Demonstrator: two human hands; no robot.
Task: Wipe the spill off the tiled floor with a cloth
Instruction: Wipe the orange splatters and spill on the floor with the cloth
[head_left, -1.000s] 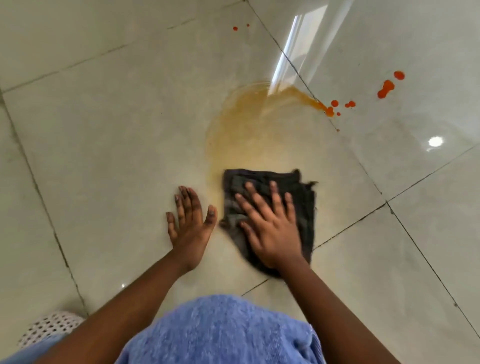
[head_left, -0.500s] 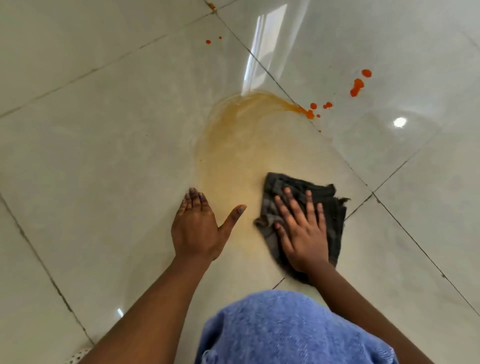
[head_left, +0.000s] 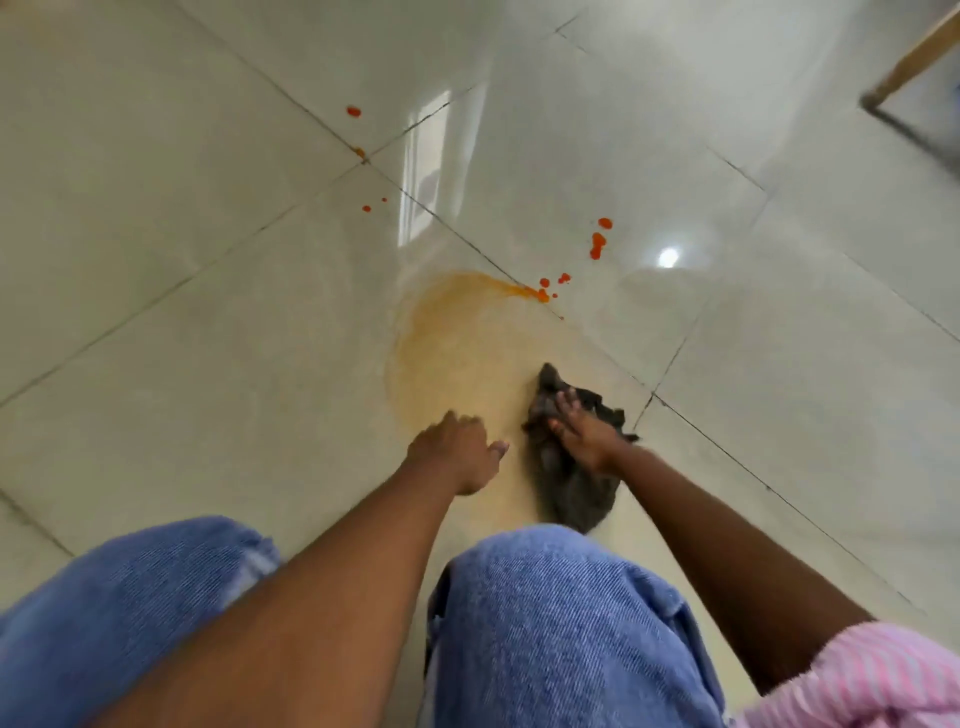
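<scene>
Both hands low: right hand (head_left: 584, 441) on dark cloth (head_left: 571, 483) beside orange spill (head_left: 457, 338).

Glossy pale tiled floor (head_left: 208, 291) – dark grout lines, lamp glare (head_left: 668, 257), wooden furniture leg (head_left: 914, 57)

Single head-worn wide-angle view, looking steeply forward and down from above the person's knees (head_left: 561, 623) onto the tiled floor (head_left: 208, 312). Both forearms enter from the near edge. A wooden leg (head_left: 914, 62) marks the far right corner. No second view.
</scene>
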